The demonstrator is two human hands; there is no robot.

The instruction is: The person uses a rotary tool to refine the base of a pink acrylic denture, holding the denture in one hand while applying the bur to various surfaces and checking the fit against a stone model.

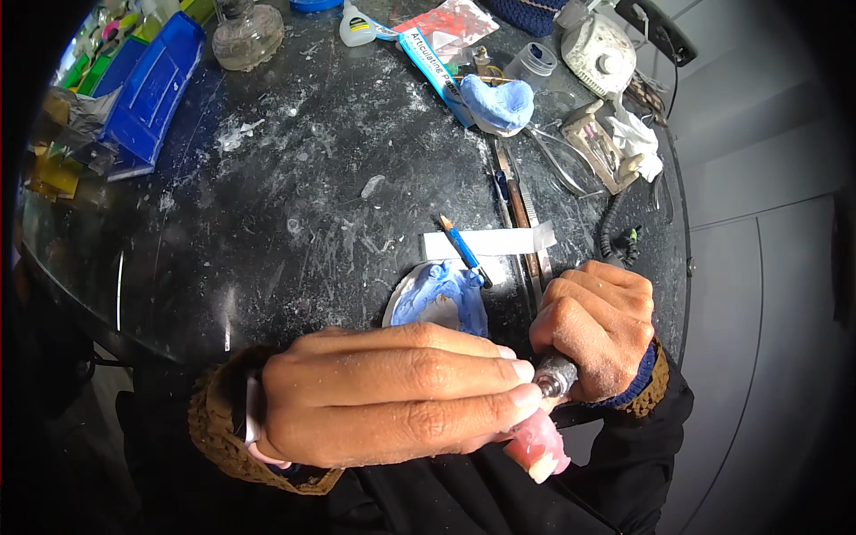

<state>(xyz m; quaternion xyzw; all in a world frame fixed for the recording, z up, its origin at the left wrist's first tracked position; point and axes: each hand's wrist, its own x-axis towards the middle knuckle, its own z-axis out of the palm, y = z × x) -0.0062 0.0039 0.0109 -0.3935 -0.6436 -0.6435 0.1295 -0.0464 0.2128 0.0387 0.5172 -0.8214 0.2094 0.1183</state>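
Observation:
My left hand (383, 392) is closed on a pink denture (538, 444) with pale teeth at its lower end; my fingers hide much of it. My right hand (597, 330) grips a dark metal rotary handpiece (556, 374), its narrow nose pointing down at the denture beside my left fingertips. The bur tip is hidden, so I cannot tell whether it touches the pink surface. Just beyond my left hand lies a white dental cast (392, 303) with a blue lining (434, 290), partly covered by my fingers. A blue pencil (459, 242) lies behind it across a white paper strip (490, 242).
Long-handled hand tools (517, 201) lie near my right hand. Farther back are a blue dental model (497, 105), a flat blue box (432, 71), a dusty white control unit (599, 55) and a coiled black cord (613, 223). Blue bins (156, 98) and a glass burner (248, 37) stand left.

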